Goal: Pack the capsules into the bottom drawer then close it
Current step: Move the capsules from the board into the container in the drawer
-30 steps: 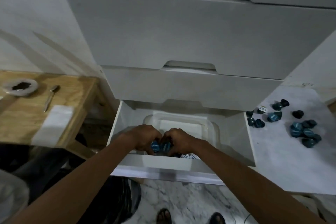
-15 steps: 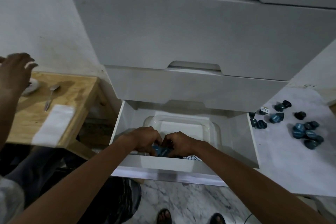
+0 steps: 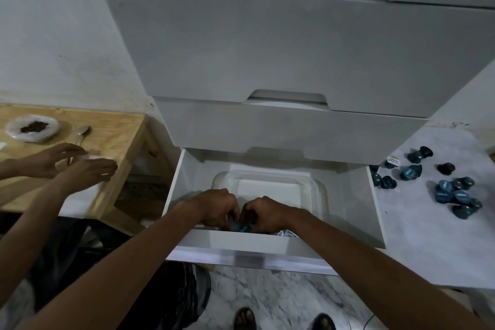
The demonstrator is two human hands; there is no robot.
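Note:
The white bottom drawer (image 3: 375,211) stands pulled open below the chest. Inside it lies a clear plastic container (image 3: 270,185). My left hand (image 3: 214,207) and my right hand (image 3: 263,213) are side by side inside the drawer near its front wall, fingers curled round blue capsules (image 3: 241,228). A few more capsules with white lids (image 3: 288,234) show just behind the front wall. Several loose blue capsules (image 3: 452,191) lie scattered on the white surface to the right of the drawer.
A wooden table (image 3: 117,136) stands at the left with a dish of dark powder (image 3: 32,128) and a spoon (image 3: 81,132). Another person's two hands (image 3: 77,166) reach over a white sheet there. Marble floor and sandalled feet (image 3: 245,317) lie below.
My hands have sunk a little lower into the drawer with the capsules. Another person's hands came in from the left and moved down over the wooden table.

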